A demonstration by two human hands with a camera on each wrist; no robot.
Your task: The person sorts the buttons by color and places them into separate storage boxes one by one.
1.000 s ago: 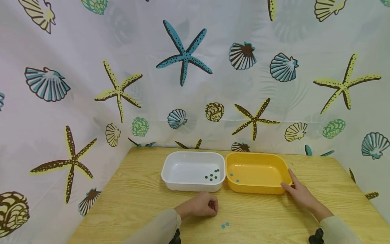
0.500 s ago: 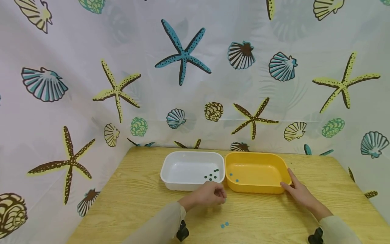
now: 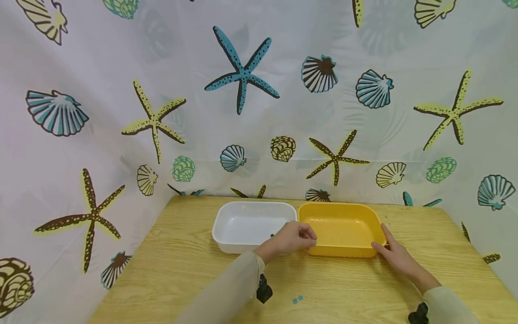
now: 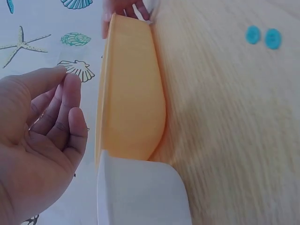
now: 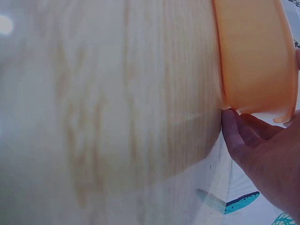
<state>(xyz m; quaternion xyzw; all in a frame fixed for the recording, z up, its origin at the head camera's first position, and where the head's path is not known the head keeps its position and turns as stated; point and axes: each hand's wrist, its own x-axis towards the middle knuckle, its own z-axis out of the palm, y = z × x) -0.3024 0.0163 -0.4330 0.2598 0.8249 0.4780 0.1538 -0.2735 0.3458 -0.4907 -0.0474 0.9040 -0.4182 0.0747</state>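
Note:
My left hand (image 3: pixel 292 237) hangs over the near left corner of the yellow plastic basin (image 3: pixel 344 251), beside the white one. Its thumb and forefinger pinch a small blue button (image 3: pixel 315 242), of which only a sliver shows in the head view; the fingers hide it in the left wrist view. At the basin's far right end, my right hand (image 3: pixel 398 257) holds the corner, thumb at the front rim and forefinger along the side. In the right wrist view its fingertips (image 5: pixel 229 119) press low against the basin's end wall. Two blue buttons (image 4: pixel 273 39) lie on the table.
A white plastic basin (image 3: pixel 238 247) stands against the yellow one's left side; a dark green button (image 3: pixel 272 235) shows in it. Both rest on the wooden table (image 3: pixel 182 270). Behind hangs a curtain (image 3: pixel 194 67) printed with shells and starfish.
My left hand has risen from the table and moved right and away from me, past the white basin's front to the yellow basin's edge, carrying the blue button. The right hand stays put.

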